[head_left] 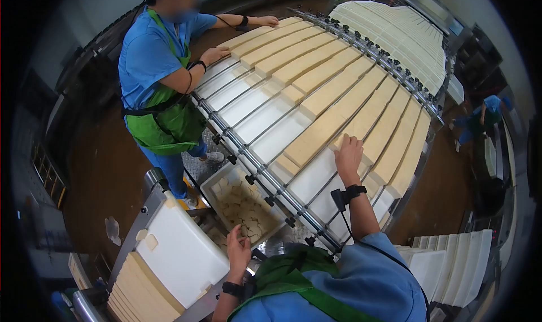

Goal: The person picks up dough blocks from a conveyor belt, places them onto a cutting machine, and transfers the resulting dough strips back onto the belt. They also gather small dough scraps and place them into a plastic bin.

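Observation:
My right hand [349, 155] rests on the lower end of a long pale-yellow tofu-like strip [362, 127], its fingers laid over the edge. Several more such strips lie side by side on the white table [271, 121], in lanes parted by thin metal rods. A short cut piece [288, 164] lies at the near end of one lane. My left hand [238, 249] hangs in the air with fingers apart and nothing in it, close to a bin [275, 226] of broken pale pieces [243, 212].
A person in a green apron [164, 118] stands across at the left, both hands on the far strips. A white conveyor [180, 240] carries packed strips [138, 291] at lower left. Knobbed metal bars [243, 147] edge the table. Stacked white trays [451, 265] stand at right.

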A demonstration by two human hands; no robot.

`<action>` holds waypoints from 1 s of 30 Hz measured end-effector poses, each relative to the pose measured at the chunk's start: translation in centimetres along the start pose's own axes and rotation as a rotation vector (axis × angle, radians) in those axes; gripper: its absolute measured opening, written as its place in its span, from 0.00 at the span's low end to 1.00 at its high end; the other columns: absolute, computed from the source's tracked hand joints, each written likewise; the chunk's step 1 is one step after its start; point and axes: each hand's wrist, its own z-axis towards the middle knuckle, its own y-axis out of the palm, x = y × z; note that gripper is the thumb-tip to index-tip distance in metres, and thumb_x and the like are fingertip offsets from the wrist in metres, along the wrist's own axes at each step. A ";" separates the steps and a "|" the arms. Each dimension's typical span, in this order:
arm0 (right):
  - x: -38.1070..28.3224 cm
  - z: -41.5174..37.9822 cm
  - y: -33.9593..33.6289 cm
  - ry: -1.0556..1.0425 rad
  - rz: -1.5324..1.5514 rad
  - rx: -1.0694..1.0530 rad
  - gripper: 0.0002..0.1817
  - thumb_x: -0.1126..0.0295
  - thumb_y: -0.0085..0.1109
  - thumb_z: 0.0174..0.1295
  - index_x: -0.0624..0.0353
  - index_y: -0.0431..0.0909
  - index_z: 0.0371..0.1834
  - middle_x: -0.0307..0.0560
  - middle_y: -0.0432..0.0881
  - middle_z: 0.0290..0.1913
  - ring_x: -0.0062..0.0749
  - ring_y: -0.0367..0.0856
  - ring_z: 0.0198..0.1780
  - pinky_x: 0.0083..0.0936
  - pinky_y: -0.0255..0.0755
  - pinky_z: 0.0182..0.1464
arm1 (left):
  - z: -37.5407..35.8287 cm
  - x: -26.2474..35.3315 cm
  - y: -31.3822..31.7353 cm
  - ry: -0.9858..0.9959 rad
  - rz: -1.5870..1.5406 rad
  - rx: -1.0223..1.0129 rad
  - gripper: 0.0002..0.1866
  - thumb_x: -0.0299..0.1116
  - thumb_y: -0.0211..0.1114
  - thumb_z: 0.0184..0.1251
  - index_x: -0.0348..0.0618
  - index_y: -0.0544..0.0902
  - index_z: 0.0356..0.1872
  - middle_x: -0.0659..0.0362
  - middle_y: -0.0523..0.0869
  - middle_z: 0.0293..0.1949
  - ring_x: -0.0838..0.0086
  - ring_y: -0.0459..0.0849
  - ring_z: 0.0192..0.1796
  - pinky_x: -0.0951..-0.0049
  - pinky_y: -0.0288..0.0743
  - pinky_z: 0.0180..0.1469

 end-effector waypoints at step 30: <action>-53.4 -40.0 8.7 -1.585 0.777 -0.741 0.24 0.69 0.68 0.66 0.67 0.78 0.63 0.62 0.79 0.61 0.58 0.74 0.64 0.46 0.68 0.69 | -20.7 -19.0 -17.8 -0.847 0.081 1.276 0.40 0.45 0.74 0.66 0.37 0.67 0.73 0.39 0.65 0.64 0.42 0.72 0.64 0.49 0.70 0.66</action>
